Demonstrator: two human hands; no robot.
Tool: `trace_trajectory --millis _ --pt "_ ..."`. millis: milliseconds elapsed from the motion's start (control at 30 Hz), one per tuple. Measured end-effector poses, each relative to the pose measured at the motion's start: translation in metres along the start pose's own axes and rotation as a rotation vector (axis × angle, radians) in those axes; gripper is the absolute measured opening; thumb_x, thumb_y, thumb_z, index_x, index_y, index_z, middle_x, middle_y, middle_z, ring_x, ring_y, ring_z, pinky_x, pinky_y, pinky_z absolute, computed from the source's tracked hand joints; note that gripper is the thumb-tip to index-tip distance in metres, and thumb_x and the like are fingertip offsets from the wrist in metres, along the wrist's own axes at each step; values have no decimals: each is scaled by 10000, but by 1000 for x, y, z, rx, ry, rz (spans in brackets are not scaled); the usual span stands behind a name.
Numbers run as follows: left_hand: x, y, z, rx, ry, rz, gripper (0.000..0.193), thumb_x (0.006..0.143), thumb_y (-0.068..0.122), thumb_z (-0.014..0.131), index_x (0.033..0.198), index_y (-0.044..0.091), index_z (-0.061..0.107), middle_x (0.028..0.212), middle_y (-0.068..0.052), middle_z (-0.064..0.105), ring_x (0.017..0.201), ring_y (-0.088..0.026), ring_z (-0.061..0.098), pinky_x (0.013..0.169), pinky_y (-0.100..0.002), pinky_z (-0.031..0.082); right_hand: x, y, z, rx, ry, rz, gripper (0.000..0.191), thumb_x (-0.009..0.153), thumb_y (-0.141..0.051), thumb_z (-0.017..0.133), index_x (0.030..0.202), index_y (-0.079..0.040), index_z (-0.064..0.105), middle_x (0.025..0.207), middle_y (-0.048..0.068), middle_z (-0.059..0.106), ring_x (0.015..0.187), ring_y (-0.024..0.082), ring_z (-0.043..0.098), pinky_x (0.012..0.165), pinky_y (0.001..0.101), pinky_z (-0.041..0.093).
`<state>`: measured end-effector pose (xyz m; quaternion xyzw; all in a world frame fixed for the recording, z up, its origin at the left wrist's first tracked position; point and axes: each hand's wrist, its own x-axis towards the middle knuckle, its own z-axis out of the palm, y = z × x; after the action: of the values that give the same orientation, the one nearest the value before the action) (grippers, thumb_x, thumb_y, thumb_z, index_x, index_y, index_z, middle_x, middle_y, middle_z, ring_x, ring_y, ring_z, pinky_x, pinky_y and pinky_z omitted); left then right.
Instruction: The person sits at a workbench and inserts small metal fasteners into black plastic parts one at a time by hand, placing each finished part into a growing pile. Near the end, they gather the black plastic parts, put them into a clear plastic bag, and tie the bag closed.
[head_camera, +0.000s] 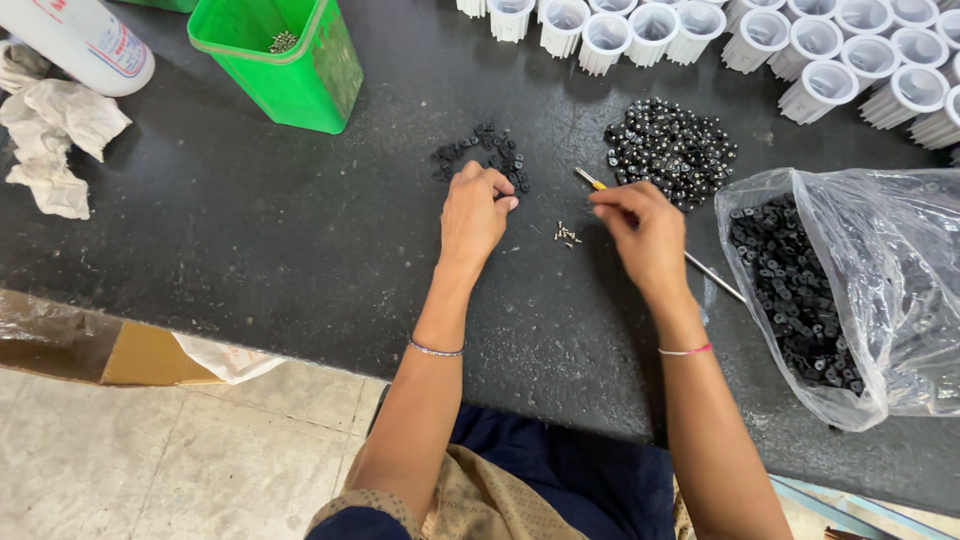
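bottle: white, lying at the far left corner of the counter (85, 45), partly cut off.
rags: crumpled, white, at the left edge (55, 125), just below the bottle.
bin: green (280, 60), at the far edge; a few screws are seen inside.
box: cardboard, below the near edge at left (100, 345), off the counter.
small pile: black parts (485, 155), mid counter, touched by the left fingertips.
left hand: (475, 215) closed in a pinch at the small pile; a black part seems to be held, too small to confirm.
screws: a few, loose (567, 235), between the two hands.
right hand: (640, 230) closed around a screwdriver (715, 278); yellow end points to the far edge, metal shaft runs out toward the bag.
big pile: shiny black parts (670, 150), far of the right hand, apart from it.
bag: clear plastic (880, 290), at the right edge, well filled with black parts.
housings: white ribbed cups (800, 50), rowed along the far right corner.
progress: judged early; small pile is little, bag is still mostly full.
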<state>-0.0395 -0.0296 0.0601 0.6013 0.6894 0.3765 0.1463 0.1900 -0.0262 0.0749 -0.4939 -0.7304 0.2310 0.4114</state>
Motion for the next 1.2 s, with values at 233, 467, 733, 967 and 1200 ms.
trace_trajectory --millis 233,467,733,967,1200 --pt "-4 6 2 -32 61 22 148 856 80 763 936 63 640 937 -77 692 899 -296 682 748 -443 538 2 2 17 -130 -95 -275 205 834 -83 795 1035 -122 802 1020 78 705 945 293 626 851 407 506" --pt "2 12 3 -349 27 -117 177 885 112 748 1053 78 706 901 -65 776 755 -183 745 694 -314 574 1 -4 21 -136 -113 -269 209 811 -110 809 1013 -161 815 993 39 710 897 266 613 799 388 502" --pt "1 15 11 -422 -53 -149 186 878 80 742 1064 75 756 908 -66 793 794 -146 749 725 -298 585 1 -7 22 -159 -111 -264 154 817 -107 802 966 -142 805 977 32 713 918 274 610 813 401 492" --pt "-1 14 12 -395 -60 -146 195 874 76 746 1068 79 756 912 -71 792 786 -155 747 717 -303 582 0 -10 24 -224 -136 -232 106 834 -93 784 936 -120 773 963 53 704 926 298 603 815 414 492" --pt "0 13 14 -436 -54 -128 190 872 83 752 1061 75 759 906 -67 794 784 -142 750 714 -287 584 -2 9 28 173 -80 62 84 927 -63 728 1009 -61 710 945 20 701 834 134 634 783 271 513"
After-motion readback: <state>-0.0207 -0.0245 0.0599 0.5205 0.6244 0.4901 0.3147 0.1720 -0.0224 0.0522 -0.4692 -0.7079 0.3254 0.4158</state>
